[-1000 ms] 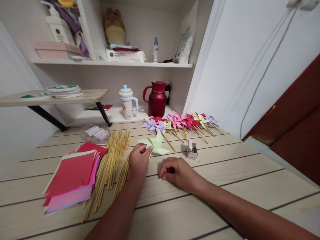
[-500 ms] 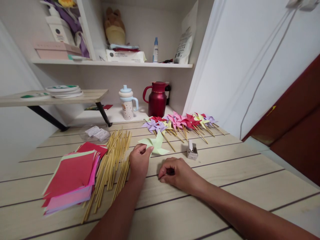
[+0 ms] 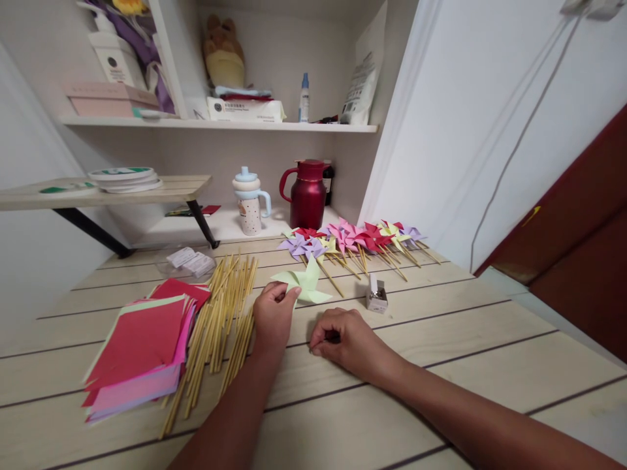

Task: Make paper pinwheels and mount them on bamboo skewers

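Note:
My left hand (image 3: 274, 313) pinches a pale green paper pinwheel (image 3: 304, 281) between thumb and fingers, just above the table. Its folded blades point outward, and I see no stick on it. To the right, my right hand (image 3: 345, 339) is closed in a pinch close to the tabletop; whatever small thing its fingertips hold is too small to name. A small open box (image 3: 377, 299) stands beyond that hand, with shiny bits inside. Bundled thin wooden sticks (image 3: 228, 313) lie left of my left hand.
A stack of coloured paper (image 3: 142, 336) lies at the left, near a clear packet (image 3: 189, 260). Finished pinwheels (image 3: 345, 235) on sticks lie along the back. Behind them stand a red jug (image 3: 308, 196) and a tumbler (image 3: 250, 205). A small raised shelf (image 3: 181, 188) is at back left.

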Demonstrator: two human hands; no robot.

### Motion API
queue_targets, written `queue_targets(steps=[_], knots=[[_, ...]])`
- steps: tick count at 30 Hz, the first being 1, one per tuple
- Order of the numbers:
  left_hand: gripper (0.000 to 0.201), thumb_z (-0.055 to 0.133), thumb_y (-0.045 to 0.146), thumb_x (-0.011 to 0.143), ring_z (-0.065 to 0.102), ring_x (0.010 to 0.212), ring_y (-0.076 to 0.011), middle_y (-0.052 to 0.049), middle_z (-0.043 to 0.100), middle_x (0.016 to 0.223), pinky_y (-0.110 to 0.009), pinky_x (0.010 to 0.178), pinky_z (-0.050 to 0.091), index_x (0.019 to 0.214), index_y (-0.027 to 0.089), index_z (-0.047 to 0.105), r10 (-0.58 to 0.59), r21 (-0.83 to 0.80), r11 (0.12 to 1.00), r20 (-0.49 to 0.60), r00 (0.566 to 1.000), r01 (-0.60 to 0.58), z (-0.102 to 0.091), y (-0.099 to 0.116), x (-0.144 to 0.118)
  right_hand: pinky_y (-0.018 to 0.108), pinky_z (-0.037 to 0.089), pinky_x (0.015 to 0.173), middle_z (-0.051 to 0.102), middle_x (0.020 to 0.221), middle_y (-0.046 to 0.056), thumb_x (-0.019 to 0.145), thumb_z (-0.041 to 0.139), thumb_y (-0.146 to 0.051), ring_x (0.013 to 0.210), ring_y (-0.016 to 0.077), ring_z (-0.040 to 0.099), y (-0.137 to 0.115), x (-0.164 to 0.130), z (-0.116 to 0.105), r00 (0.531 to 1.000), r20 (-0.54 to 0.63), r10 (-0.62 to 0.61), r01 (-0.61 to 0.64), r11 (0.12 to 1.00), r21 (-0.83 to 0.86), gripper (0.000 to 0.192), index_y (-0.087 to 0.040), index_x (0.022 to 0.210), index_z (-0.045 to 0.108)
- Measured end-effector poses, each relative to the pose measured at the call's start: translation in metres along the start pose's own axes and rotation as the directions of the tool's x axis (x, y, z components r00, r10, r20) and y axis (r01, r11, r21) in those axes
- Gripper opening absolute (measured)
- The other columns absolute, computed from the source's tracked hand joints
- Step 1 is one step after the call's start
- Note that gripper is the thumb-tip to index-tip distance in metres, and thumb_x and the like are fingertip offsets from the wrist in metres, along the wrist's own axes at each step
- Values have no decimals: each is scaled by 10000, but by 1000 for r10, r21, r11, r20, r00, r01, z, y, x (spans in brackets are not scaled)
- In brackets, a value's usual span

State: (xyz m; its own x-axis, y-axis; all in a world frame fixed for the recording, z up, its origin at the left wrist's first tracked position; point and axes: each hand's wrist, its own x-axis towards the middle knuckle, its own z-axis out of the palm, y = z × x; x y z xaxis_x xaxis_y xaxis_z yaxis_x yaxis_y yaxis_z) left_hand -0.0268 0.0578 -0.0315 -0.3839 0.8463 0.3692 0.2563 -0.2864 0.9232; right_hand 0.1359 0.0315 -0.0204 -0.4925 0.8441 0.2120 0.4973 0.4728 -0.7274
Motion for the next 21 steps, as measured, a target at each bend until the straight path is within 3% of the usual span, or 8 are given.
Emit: queue_targets(steps=[21], knots=[[192,681,279,702,501,627,-136,27,526,636,-245,612,388,550,189,605,-6,29,1000,-2,1000,6,0,0,1,317,401,815,716,774,-24,635,849,-171,846,198,613,-6,1,7,1000,-1,17,-17,997,-74,172,-268,729,743]])
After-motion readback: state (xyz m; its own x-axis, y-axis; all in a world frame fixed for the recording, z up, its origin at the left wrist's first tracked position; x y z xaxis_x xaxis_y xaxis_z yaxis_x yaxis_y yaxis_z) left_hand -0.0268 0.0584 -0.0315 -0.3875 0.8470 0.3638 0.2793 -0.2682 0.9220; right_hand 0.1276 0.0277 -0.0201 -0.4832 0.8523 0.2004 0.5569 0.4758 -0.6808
